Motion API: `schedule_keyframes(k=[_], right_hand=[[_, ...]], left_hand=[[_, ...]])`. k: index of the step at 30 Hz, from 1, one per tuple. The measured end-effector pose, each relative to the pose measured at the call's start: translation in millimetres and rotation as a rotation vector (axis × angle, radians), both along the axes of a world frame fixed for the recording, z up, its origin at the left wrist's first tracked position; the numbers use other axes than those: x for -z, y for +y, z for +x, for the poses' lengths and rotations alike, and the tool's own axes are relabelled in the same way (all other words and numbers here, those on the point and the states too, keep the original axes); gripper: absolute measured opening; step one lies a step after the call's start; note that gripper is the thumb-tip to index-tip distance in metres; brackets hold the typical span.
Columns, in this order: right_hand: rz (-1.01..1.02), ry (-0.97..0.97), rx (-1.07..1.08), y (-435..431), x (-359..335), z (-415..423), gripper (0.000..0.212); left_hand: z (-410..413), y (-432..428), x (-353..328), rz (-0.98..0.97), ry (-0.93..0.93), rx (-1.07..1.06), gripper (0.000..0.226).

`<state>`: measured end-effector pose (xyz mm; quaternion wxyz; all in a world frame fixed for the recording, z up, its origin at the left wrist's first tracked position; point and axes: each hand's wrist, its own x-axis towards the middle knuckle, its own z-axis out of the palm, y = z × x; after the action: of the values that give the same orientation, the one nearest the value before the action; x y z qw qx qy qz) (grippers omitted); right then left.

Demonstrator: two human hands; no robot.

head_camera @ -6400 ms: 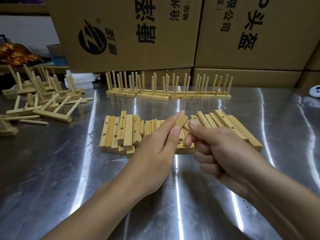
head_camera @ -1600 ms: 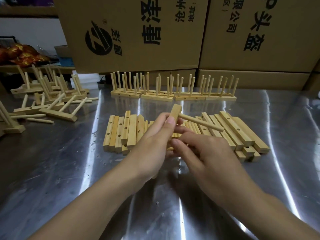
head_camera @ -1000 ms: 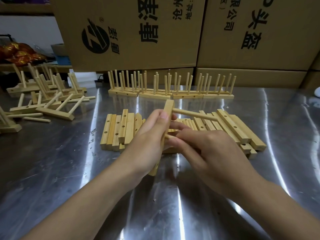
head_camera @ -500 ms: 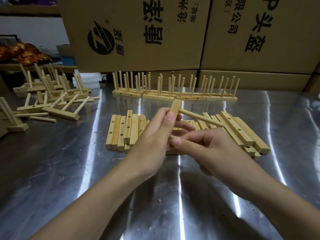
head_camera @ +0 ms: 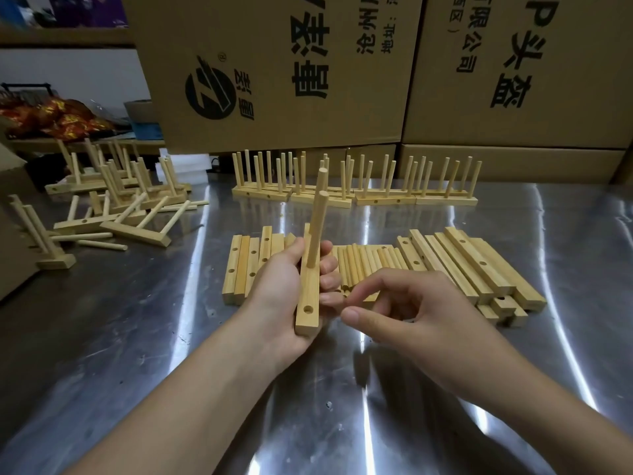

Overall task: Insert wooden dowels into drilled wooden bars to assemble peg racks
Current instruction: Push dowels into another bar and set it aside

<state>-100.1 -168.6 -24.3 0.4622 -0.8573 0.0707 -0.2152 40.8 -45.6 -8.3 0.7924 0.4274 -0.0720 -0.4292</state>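
Cartons (head_camera: 274, 63) back our steel table (head_camera: 445, 371). Between its near edge and the loose bars (head_camera: 479, 265), our left hand (head_camera: 277, 293) wraps its grip round a drilled bar (head_camera: 308, 303) with two dowels (head_camera: 317, 228) standing in it. Our right hand (head_camera: 411, 313) hovers beside, fingers loosely curled; whether that grip pinches anything, we cannot tell.

left hand (head_camera: 284, 289): raised, thumb on one side and curled fingers on the other, gripping a wooden bar (head_camera: 309, 298).
right hand (head_camera: 414, 313): just beside it, fingers loosely bent, holding nothing.
arms (head_camera: 191, 389): bare, stretched forward.
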Motion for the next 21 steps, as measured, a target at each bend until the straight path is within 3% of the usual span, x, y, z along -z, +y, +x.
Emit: schedule_keyframes(k=[8,12,16,21], right_hand=[[-0.103,0.006,0.037,1,1,-1,0.012],[-0.255,0.008,0.164,-3,5,-1,0.019],[-0.588,0.055,0.284,-10,13,0,0.023],[-0.723,0.088,0.308,-16,22,6,0.038]], left_hand=[[-1,-2,0,0.017,0.173,-0.007,0.033],[2,2,-1,-0.054,0.146,-0.061,0.03],[11,7,-7,-0.134,-0.018,-0.331,0.03],[28,18,-13,-0.017,-0.117,-0.658,0.029]])
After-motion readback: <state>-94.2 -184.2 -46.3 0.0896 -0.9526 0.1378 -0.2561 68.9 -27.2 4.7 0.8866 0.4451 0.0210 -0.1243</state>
